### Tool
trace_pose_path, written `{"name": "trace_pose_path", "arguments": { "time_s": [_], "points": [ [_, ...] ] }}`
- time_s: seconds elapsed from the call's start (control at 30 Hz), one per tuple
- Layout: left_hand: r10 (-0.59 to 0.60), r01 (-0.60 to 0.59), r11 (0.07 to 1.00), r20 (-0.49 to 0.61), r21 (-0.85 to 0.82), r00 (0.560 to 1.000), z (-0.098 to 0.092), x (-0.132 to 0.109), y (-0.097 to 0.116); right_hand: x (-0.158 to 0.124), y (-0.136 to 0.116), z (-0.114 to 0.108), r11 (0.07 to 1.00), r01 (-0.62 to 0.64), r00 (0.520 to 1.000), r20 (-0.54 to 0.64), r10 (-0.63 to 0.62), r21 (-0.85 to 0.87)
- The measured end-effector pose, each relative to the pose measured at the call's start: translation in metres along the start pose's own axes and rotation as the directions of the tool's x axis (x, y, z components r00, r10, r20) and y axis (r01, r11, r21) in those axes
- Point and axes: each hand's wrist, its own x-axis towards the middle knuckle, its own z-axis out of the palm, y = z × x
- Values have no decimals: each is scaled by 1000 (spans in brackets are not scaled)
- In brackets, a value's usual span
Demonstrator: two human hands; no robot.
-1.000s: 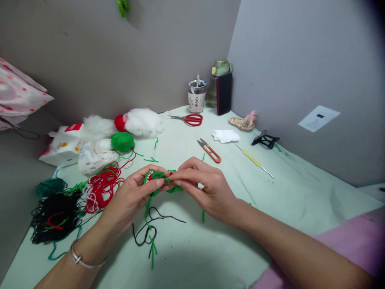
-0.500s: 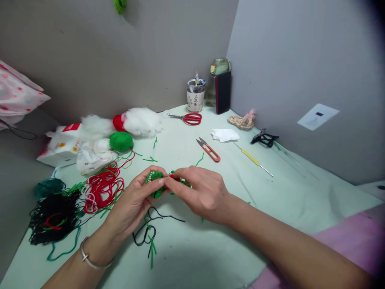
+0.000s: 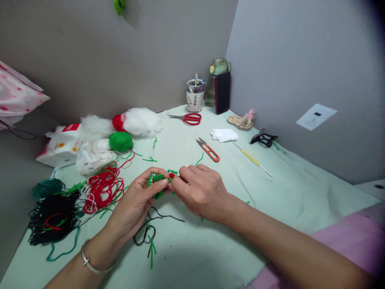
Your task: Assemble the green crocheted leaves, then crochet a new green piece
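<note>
A small crocheted piece (image 3: 157, 178) in green, with red and white parts, is held up over the table between both hands. My left hand (image 3: 143, 192) pinches its left side, thumb in front and fingers behind. My right hand (image 3: 201, 188) is closed at its right side, fingertips meeting the left thumb tip; the fingers cover much of the piece. Below the hands, black yarn (image 3: 146, 237) lies in a loop beside short green yarn ends (image 3: 152, 251). Thread snips (image 3: 208, 149) with orange handles rest just beyond the right hand.
Left on the table are red yarn (image 3: 102, 188), black yarn (image 3: 54, 216), a green yarn ball (image 3: 120, 141) and white stuffing (image 3: 141, 121). Red-handled scissors (image 3: 191, 119), a jar of pens (image 3: 195, 98), a bottle (image 3: 210, 90) and a phone (image 3: 222, 93) stand or lie behind. A yellow-handled crochet hook (image 3: 250, 157) lies right.
My right hand has turned slightly, its fingers curling in more, and more of the red part shows between the hands. My left hand keeps its pinch. The view has shifted very slightly.
</note>
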Motion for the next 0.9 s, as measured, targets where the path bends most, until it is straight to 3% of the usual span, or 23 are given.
{"name": "trace_pose_path", "arguments": {
  "time_s": [0.1,0.2,0.3,0.4,0.53,0.73,0.9],
  "points": [
    [36,-38,994,21,107,999,-2,-1,2,2,9,-6,936,-158,987,55,149,314],
    [50,-66,978,81,200,995,-6,-1,3,5,19,-12,697,-378,922,178,345,609],
    [37,-65,967,114,245,993,-10,-1,2,9,22,-15,448,-521,850,394,349,726],
    [57,-77,964,85,253,995,-9,1,1,11,19,-13,270,-595,801,529,280,757],
    [147,-143,940,10,310,989,-4,0,0,9,11,-6,68,-642,743,598,300,764],
    [389,-310,766,-22,563,921,-3,-2,0,4,15,4,-304,-712,579,774,255,633],
    [552,-456,641,42,618,833,-4,-1,6,5,15,4,-347,-788,510,855,94,508]
  ]
}}
